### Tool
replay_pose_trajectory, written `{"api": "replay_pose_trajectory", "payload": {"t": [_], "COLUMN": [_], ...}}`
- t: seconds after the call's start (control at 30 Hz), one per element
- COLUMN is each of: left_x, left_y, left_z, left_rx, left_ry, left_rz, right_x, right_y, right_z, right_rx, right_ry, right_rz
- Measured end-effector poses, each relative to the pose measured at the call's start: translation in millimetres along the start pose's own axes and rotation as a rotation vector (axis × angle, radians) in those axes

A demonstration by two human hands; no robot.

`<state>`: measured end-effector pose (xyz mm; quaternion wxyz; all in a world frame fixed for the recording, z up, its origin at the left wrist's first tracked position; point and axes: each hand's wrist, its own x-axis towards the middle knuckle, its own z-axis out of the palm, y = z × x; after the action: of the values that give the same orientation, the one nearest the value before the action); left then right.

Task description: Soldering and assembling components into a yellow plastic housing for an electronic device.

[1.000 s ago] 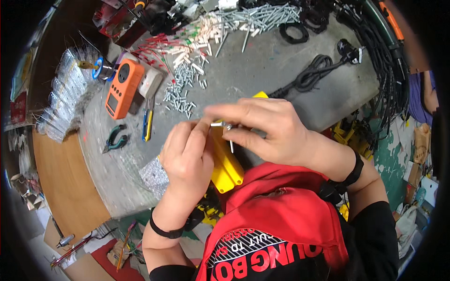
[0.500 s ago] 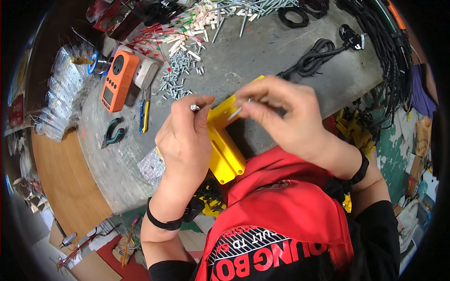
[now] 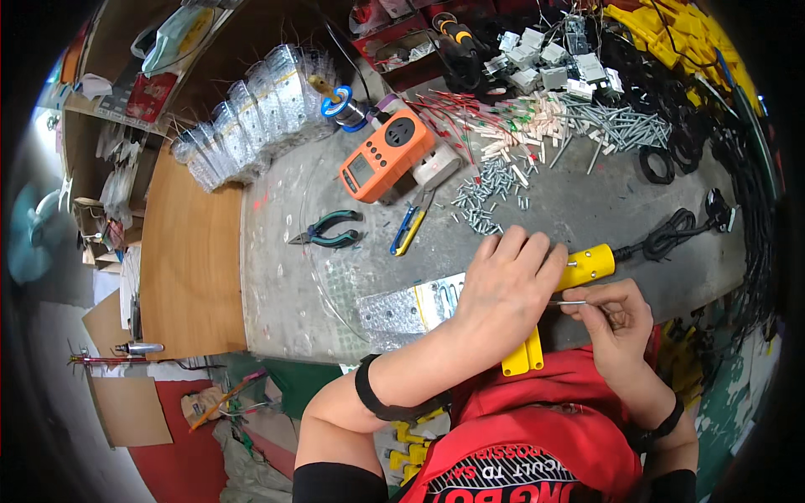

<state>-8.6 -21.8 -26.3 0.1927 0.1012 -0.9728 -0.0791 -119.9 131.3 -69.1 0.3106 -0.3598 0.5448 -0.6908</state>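
Observation:
A yellow plastic housing [image 3: 589, 265] lies at the table's front edge; a black cable runs into its round right end. My left hand [image 3: 507, 285] is closed over its middle, fingers curled round it and hiding much of it. The housing's lower arm [image 3: 524, 357] sticks out below that hand, over the red apron. Just to the right, my right hand [image 3: 619, 327] pinches a long thin metal screw [image 3: 572, 303] between thumb and forefinger. The screw's far end points left, to the housing beneath my left hand. Whatever else my left fingers hold is hidden.
Bubble-wrapped pieces [image 3: 394, 318] lie left of my left hand. Beyond are pliers [image 3: 327, 230], a utility knife [image 3: 411, 224], an orange meter [image 3: 386, 155] and piled short screws [image 3: 486, 197]. A coiled black cable [image 3: 671, 235] lies right; long screws [image 3: 625, 124] are at the back.
The view has swung left, showing more shelves. My left hand has moved onto the housing; the right hand has lowered beside it, still pinching the long screw.

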Motion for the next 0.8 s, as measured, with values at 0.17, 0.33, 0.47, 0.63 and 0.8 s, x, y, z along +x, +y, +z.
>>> {"api": "replay_pose_trajectory", "payload": {"t": [0.17,0.33,0.47,0.63,0.8], "left_x": [6.6,5.7,7.6,11.2,5.7], "left_y": [-4.4,-3.9,3.2,6.2,-1.1], "left_z": [1.7,0.8,-1.8,-4.6,5.5], "left_rx": [-0.089,-0.091,-0.063,-0.079,-0.136], "left_ry": [-0.016,-0.06,-0.057,-0.12,-0.049], "left_rz": [-0.011,0.026,0.041,0.054,-0.079], "right_x": [12.5,20.5,11.8,0.3,14.2], "right_y": [1.8,-15.4,0.8,-0.2,-33.8], "right_z": [5.4,10.0,15.7,24.3,-38.6], "right_rx": [0.078,0.247,0.068,-0.253,-0.62], "right_ry": [0.13,0.164,0.092,-0.076,-0.395], "right_rz": [0.305,0.507,0.418,0.082,0.06]}}
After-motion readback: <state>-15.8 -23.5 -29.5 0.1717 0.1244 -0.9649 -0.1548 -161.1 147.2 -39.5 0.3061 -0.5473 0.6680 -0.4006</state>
